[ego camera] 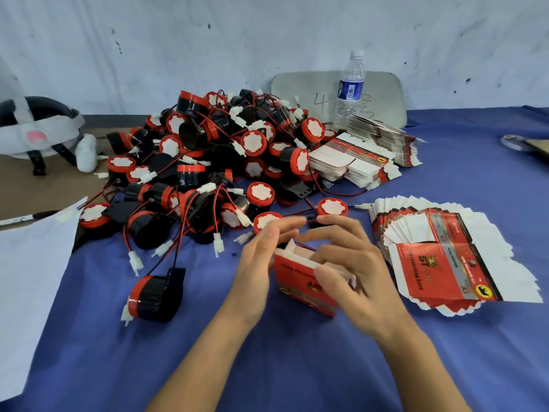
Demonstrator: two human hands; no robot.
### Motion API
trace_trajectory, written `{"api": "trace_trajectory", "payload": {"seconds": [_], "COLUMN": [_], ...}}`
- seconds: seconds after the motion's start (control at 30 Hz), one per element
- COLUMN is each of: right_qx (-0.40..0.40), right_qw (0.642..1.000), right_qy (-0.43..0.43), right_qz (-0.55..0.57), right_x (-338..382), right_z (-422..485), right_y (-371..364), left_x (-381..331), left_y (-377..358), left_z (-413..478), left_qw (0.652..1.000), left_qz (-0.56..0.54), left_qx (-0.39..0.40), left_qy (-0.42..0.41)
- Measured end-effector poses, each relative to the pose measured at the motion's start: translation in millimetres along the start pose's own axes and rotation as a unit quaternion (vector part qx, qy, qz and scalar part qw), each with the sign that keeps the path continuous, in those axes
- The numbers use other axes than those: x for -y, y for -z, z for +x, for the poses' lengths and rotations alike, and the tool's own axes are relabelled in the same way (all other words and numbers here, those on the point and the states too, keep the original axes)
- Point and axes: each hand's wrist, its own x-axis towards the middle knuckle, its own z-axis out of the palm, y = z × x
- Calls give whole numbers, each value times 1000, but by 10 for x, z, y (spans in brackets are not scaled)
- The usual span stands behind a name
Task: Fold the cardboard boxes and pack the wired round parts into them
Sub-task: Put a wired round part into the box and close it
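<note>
A small red cardboard box (300, 285) stands folded on the blue cloth in front of me, its white top flaps open. My left hand (261, 260) holds its left side. From the right, my right hand (344, 257) curls its fingers over the open top and flaps. Red and black wires show at the opening; the part inside is hidden. A big pile of red-and-black wired round parts (214, 162) lies behind the box. One loose part (156, 295) lies to the left.
A fanned stack of flat red box blanks (445, 257) lies right of my hands, more blanks (365, 156) behind it. A water bottle (350, 87) stands at the back. White paper (32, 278) and a helmet (38, 129) are at the left.
</note>
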Motion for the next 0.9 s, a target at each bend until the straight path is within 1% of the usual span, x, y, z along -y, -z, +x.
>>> {"api": "trace_trajectory", "payload": {"seconds": [0.03,0.07,0.13,0.17,0.2,0.23,0.27,0.3,0.37,0.4,0.53,0.57,0.6,0.63,0.67,0.7,0.73,0.8,0.83,0.9], "right_qx": [-4,-34,-138,-190,-220,-223,-195,-137,-19,8,60,47,6,-52,-114,-159,-190,-235,-263,-314], "right_qw": [999,995,977,965,954,947,944,941,931,924,908,914,930,942,937,916,894,856,831,773], "right_qy": [-18,-34,-87,-128,-173,-219,-265,-308,-334,-330,-304,-301,-307,-319,-327,-325,-311,-289,-288,-296], "right_qz": [48,90,134,130,110,78,38,-16,-148,-191,-282,-269,-203,-90,48,172,261,359,397,465], "right_x": [6,-2,-69,-122,-192,-278,-364,-443,-592,-638,-611,-590,-547,-482,-413,-356,-311,-249,-236,-245], "right_z": [-3,-10,-11,-8,-3,-9,-14,-23,-45,-49,-36,-32,-16,3,24,38,45,51,53,58], "right_y": [-8,-6,2,-1,-8,-10,-20,-36,-100,-133,-220,-232,-233,-219,-195,-156,-112,-37,-5,55], "left_x": [4,5,11,5,-2,-7,-15,-26,-45,-50,-48,-47,-42,-38,-39,-38,-43,-52,-41,-16], "left_y": [-17,-24,-9,5,20,21,22,19,13,11,-8,-7,-9,-16,-18,-20,-24,-58,-87,-168], "left_z": [-4,-3,8,13,16,14,5,-6,-24,-26,-20,-18,-16,-15,-11,-6,-1,-14,-39,-116], "left_qw": [1000,1000,999,997,996,994,993,992,993,994,996,997,997,997,998,998,998,1000,1000,993], "left_qz": [4,1,-30,-49,-64,-72,-76,-79,-75,-66,-51,-44,-39,-39,-40,-42,-41,-28,-13,29], "left_qx": [12,16,25,35,47,60,71,78,76,70,55,52,47,42,34,26,21,6,-14,-91], "left_qy": [7,18,37,43,47,52,57,60,52,43,41,46,49,49,45,38,30,13,-3,-66]}}
